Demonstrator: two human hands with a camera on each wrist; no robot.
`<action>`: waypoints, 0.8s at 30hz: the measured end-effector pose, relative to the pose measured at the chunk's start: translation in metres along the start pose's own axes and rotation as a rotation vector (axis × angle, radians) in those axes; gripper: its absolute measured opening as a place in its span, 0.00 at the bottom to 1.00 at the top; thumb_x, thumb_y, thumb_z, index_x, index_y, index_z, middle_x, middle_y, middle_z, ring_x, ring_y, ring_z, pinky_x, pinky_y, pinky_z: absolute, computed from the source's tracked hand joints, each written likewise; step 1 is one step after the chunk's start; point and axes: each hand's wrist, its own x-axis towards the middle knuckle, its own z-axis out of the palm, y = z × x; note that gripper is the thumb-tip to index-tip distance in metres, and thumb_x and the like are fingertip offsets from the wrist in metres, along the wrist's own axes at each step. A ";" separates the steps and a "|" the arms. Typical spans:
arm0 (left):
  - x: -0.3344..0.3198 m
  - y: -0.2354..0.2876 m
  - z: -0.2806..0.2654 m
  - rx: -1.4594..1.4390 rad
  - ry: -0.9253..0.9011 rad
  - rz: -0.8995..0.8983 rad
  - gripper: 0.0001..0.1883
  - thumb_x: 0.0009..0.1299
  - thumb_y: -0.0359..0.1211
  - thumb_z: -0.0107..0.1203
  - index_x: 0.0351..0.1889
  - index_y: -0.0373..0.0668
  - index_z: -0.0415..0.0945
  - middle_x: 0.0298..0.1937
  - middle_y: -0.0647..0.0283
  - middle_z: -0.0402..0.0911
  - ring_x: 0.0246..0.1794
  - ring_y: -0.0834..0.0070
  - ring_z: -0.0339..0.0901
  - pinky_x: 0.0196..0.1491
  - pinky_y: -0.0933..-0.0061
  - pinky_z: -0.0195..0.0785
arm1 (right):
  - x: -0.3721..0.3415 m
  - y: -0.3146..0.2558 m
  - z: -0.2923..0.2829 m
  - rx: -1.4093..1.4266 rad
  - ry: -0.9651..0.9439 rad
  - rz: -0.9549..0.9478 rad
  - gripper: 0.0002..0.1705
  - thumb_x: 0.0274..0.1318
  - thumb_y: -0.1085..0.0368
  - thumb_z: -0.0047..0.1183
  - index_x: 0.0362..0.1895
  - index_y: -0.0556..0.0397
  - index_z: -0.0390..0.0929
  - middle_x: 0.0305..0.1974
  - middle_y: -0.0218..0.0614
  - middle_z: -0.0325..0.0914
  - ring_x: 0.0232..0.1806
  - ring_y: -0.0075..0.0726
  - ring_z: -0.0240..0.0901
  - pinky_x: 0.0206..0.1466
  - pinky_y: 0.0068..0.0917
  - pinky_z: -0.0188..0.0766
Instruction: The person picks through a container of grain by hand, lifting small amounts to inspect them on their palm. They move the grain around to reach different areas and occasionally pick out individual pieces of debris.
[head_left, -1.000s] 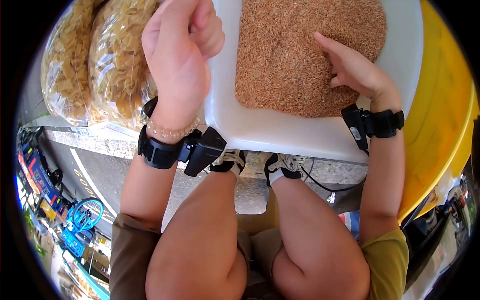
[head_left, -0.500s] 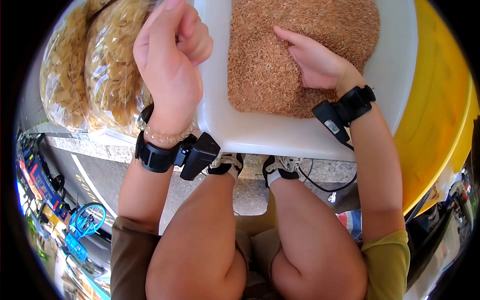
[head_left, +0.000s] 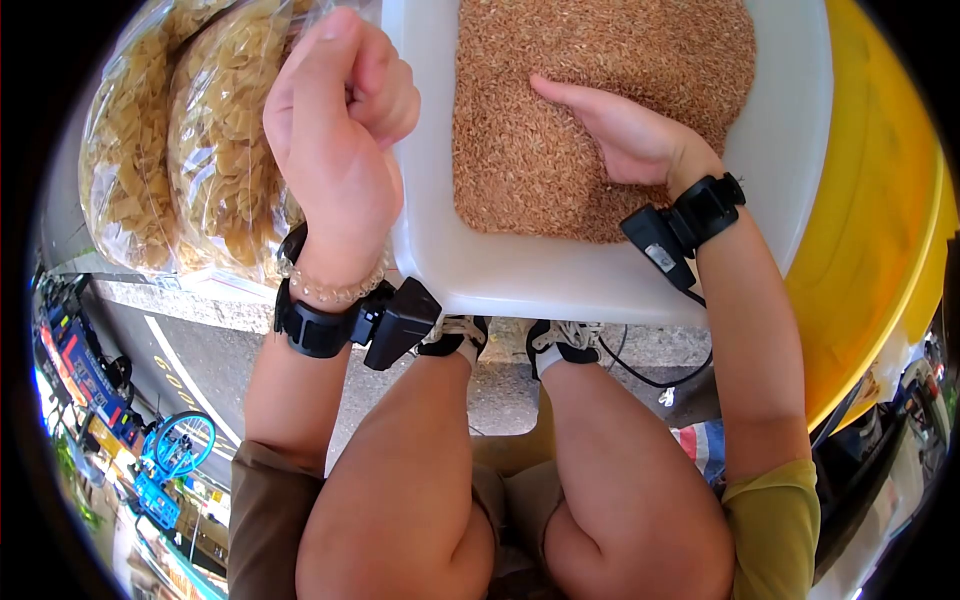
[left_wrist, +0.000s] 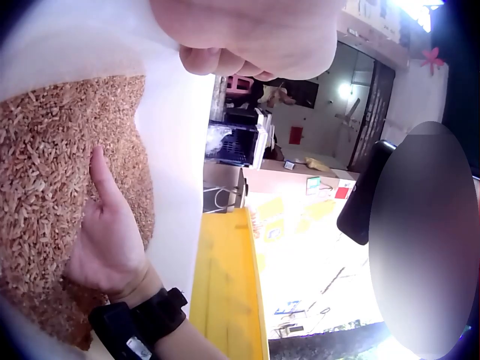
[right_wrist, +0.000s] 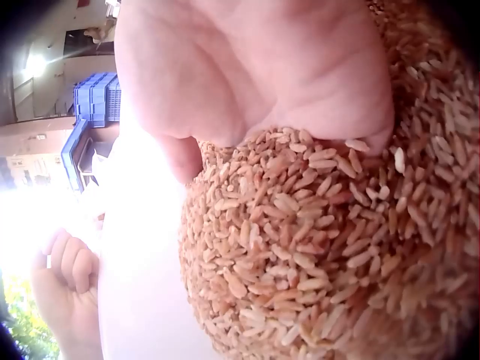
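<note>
Reddish-brown rice grains (head_left: 520,170) lie heaped in a white plastic tub (head_left: 430,220). My right hand (head_left: 635,135) is sunk into the heap, thumb stretched out along the surface and the other fingers buried from sight. Grains press up against the palm of this right hand (right_wrist: 255,75) in the right wrist view. Raised over the tub's left rim is my left hand (head_left: 335,140), its fingers curled in toward the palm with nothing visible inside. The left wrist view shows the right hand (left_wrist: 112,247) half in the rice (left_wrist: 45,150).
Clear bags of flat yellowish flakes (head_left: 215,130) stand left of the tub. A large yellow container (head_left: 870,230) is at its right. Below are my legs and shoes, a kerb and a black cable (head_left: 650,375). A blue bicycle (head_left: 185,440) stands at far left.
My right hand has moved left across the rice, and its fingers have gone down into the grains. The left hand stays curled in about the same place.
</note>
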 end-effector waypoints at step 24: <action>-0.006 0.011 0.004 0.341 -0.188 0.002 0.18 0.72 0.36 0.42 0.20 0.39 0.64 0.14 0.73 0.57 0.14 0.88 0.49 0.20 0.82 0.40 | -0.003 -0.003 0.002 -0.075 -0.041 0.142 0.38 0.53 0.46 0.52 0.63 0.55 0.60 0.63 0.40 0.61 0.65 0.38 0.53 0.68 0.43 0.43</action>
